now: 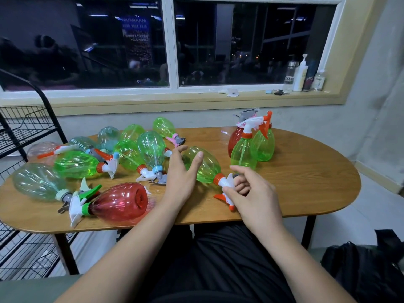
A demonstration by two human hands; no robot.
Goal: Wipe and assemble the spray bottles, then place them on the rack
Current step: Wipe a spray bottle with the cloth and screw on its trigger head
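A green spray bottle (207, 166) with an orange collar and a white and orange trigger head lies on its side on the wooden table (306, 182). My left hand (182, 173) is spread open against the bottle's body, thumb over its top. My right hand (247, 191) curls around the trigger head. Several more bottles lie on their sides at the left, among them a red bottle (122, 202) and a clear bottle (39, 182). Three assembled bottles (251, 147) stand upright at the back right. A black wire rack (26, 127) stands left of the table.
The window sill behind holds several toiletry bottles (302, 75) and small items. A black bag (363, 270) lies on the floor at the lower right. My lap sits under the table's front edge. Bare tabletop extends on the right side.
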